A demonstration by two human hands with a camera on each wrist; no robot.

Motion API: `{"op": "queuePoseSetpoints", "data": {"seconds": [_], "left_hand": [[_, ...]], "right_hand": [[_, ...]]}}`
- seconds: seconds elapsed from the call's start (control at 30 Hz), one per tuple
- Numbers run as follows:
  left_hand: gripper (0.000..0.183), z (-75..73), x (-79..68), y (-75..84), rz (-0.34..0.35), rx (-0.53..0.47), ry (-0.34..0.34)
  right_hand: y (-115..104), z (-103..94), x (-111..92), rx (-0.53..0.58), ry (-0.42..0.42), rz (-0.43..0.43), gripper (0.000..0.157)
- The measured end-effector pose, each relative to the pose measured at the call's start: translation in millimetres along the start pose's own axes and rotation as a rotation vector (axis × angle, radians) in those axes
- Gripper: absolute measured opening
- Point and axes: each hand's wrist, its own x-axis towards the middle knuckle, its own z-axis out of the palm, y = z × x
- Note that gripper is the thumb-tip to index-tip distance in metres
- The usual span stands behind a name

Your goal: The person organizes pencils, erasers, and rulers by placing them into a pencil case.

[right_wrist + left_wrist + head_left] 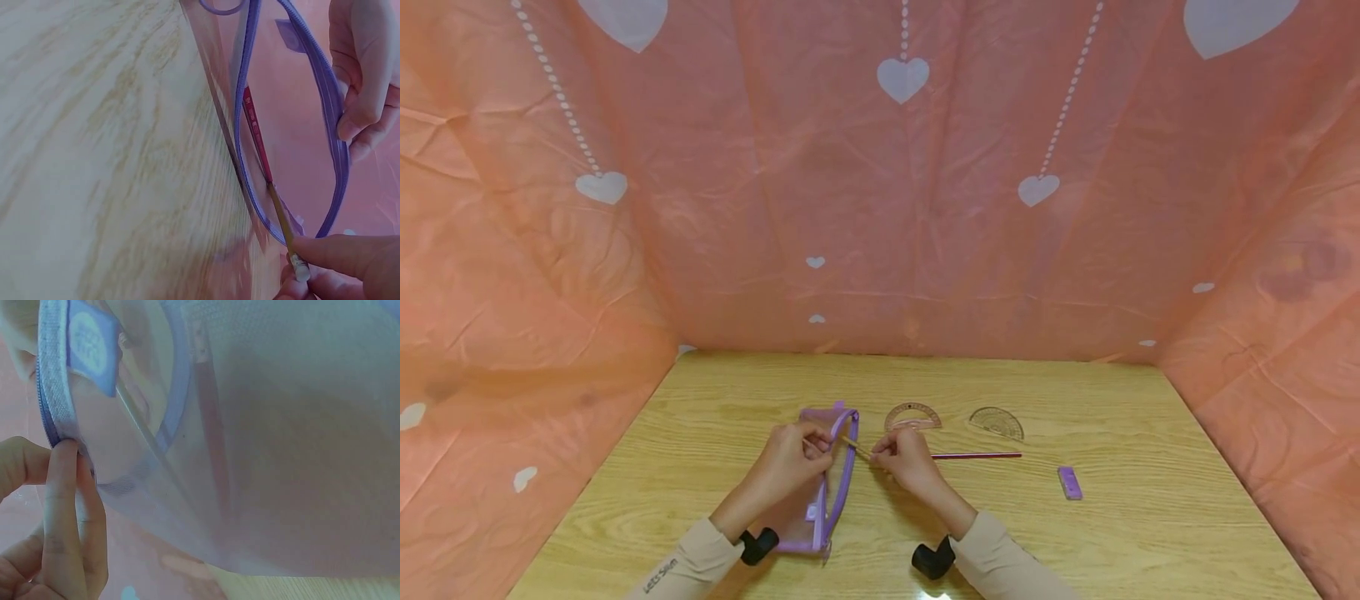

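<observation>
A purple see-through mesh pencil case [788, 504] lies on the table with its zip mouth held apart. My left hand [793, 458] pinches the zipped edge [57, 400], near a small purple tab [94, 347]. My right hand [910, 462] pinches a slim yellowish pencil [281, 215] close to its whitish end. The pencil's other end reaches through the mouth into the case. Inside, a red pencil [257, 134] shows in the right wrist view, and through the mesh in the left wrist view.
Beyond my right hand lie two clear protractors [912, 407]. A dark red pencil [977, 456] is to its right, with a purple eraser [1070, 483] farther right. Pink cloth with white hearts [917, 208] hangs around the wooden table [1150, 517].
</observation>
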Motion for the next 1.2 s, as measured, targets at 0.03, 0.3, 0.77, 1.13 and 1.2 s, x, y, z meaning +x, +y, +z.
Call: {"op": "queuePoseSetpoints", "data": {"seconds": [0.03, 0.3, 0.77, 1.13, 1.2], "left_hand": [[0.014, 0.1, 0.2, 0.0, -0.003, 0.004, -0.002], [0.014, -0.3, 2.6, 1.1, 0.005, 0.005, -0.003], [0.014, 0.4, 3.0, 0.9, 0.001, 0.000, 0.002], [0.015, -1.8, 2.2, 0.3, -0.012, -0.004, 0.008], [0.015, -2.1, 2.3, 0.5, -0.013, -0.005, 0.009]], "right_hand": [[0.1, 0.3, -0.2, 0.001, 0.001, 0.001, 0.005], [0.1, 1.1, -0.2, -0.014, -0.003, 0.008, 0.003], [-5.6, 1.6, -3.6, 0.067, -0.010, 0.027, 0.003], [-7.9, 3.3, -6.2, 0.149, -0.041, 0.093, 0.003], [-9.1, 3.4, -7.3, 0.173, -0.048, 0.108, 0.003]]}}
